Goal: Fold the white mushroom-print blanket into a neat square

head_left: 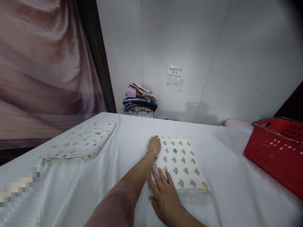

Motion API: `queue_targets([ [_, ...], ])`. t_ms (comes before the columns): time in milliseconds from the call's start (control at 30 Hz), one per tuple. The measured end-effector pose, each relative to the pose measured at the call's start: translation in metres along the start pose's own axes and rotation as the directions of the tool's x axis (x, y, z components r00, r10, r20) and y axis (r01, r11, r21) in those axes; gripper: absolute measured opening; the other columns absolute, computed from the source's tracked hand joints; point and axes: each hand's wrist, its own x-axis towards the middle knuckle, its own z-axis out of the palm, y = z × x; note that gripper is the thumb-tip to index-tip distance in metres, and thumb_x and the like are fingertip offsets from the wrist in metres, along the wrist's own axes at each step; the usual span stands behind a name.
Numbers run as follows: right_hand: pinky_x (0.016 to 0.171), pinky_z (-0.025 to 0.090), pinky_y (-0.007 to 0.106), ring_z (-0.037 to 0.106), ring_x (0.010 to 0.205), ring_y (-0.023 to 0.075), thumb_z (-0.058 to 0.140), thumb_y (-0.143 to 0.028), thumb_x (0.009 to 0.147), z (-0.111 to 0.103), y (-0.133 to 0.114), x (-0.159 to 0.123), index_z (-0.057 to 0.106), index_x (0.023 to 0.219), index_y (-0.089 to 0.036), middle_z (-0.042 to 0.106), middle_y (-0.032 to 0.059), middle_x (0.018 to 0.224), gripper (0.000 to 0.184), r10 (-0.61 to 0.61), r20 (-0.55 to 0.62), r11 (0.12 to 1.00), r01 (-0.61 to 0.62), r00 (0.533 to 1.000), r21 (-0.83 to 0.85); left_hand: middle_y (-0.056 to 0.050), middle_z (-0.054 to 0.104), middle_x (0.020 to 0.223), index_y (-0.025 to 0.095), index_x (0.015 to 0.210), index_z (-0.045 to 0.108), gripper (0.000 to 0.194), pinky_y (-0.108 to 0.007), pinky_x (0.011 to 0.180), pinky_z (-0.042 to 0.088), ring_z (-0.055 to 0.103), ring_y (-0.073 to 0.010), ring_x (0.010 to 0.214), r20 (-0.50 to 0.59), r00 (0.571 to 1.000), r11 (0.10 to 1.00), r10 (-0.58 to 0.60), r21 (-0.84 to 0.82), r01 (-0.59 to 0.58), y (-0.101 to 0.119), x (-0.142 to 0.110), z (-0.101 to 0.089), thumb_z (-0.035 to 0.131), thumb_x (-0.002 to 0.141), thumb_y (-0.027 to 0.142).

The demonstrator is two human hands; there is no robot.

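Note:
A folded white cloth (182,160) printed with grey mushrooms, plus a few coloured ones, lies flat on the white-covered table (132,138). At its far left corner is my left hand (154,145), fingers curled against the edge and closed on the fabric; the grip is partly hidden. A bracelet (152,152) circles that wrist. My right hand (164,194) rests palm down by the near left corner, its spread fingertips pressing on the cloth's edge. To the left lies another folded white cloth (82,142) with small grey prints, touched by neither hand.
A red plastic basket (272,151) stands at the table's right edge. Behind the table, folded fabrics (140,101) are stacked against the wall. Two paper notes (174,83) are taped above. A pinkish curtain (47,69) hangs at the left.

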Motion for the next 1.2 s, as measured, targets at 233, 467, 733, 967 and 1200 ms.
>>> queue_targets([
  [233,0.106,0.015,0.055,0.010,0.135,0.0307,0.050,-0.021,0.079,-0.001,0.001,-0.001,0.030,0.138,-0.023,0.012,0.0074,0.149,0.062,-0.016,0.005,1.000,0.016,1.000,0.017,-0.010,0.057,0.111,0.023,0.103,0.060,0.035,-0.028,0.081,0.043,0.059,-0.0179,0.091,0.076,0.997,1.000,0.016,0.009,-0.016,-0.013,0.014,-0.008,0.035,0.087,0.040],
  [467,0.107,0.013,0.055,0.009,0.135,0.0306,0.049,-0.022,0.080,-0.004,0.001,0.000,0.031,0.137,-0.023,0.012,0.0075,0.149,0.060,-0.011,0.034,0.999,0.010,0.999,0.038,-0.012,0.042,0.134,0.017,0.124,0.047,0.042,-0.034,0.099,0.032,0.040,-0.0228,0.122,0.005,0.983,0.982,0.182,0.048,-0.182,0.004,0.005,-0.018,0.036,0.087,0.033],
  [733,0.107,0.012,0.055,0.007,0.135,0.0308,0.050,-0.024,0.080,-0.002,0.001,0.002,0.026,0.140,-0.021,0.009,0.0072,0.149,0.065,-0.008,0.029,1.000,0.007,1.000,0.030,-0.008,0.030,0.144,0.019,0.130,0.039,0.050,-0.043,0.107,0.019,0.019,-0.0234,0.134,0.177,0.895,0.897,0.409,0.105,-0.430,0.002,-0.004,0.011,0.034,0.087,0.044],
  [967,0.107,0.009,0.056,0.006,0.135,0.0314,0.049,-0.026,0.081,-0.008,0.000,0.001,0.028,0.139,-0.019,0.011,0.0090,0.149,0.061,-0.003,0.055,0.998,-0.001,0.998,0.066,-0.007,0.030,0.144,0.020,0.130,0.038,0.050,-0.041,0.106,0.024,0.019,-0.0221,0.134,0.202,0.898,0.909,0.392,0.065,-0.412,-0.007,0.008,0.016,0.031,0.087,0.045],
  [1200,0.107,0.014,0.053,0.015,0.135,0.0273,0.051,-0.035,0.082,-0.023,0.005,0.004,0.031,0.137,-0.025,0.023,0.0058,0.147,0.060,-0.001,0.072,0.962,-0.019,0.997,0.273,-0.008,0.026,0.145,0.019,0.129,0.039,0.048,-0.042,0.104,0.026,0.016,-0.0259,0.135,0.202,0.906,0.916,0.371,0.085,-0.393,-0.006,0.007,0.014,0.029,0.088,0.041],
])
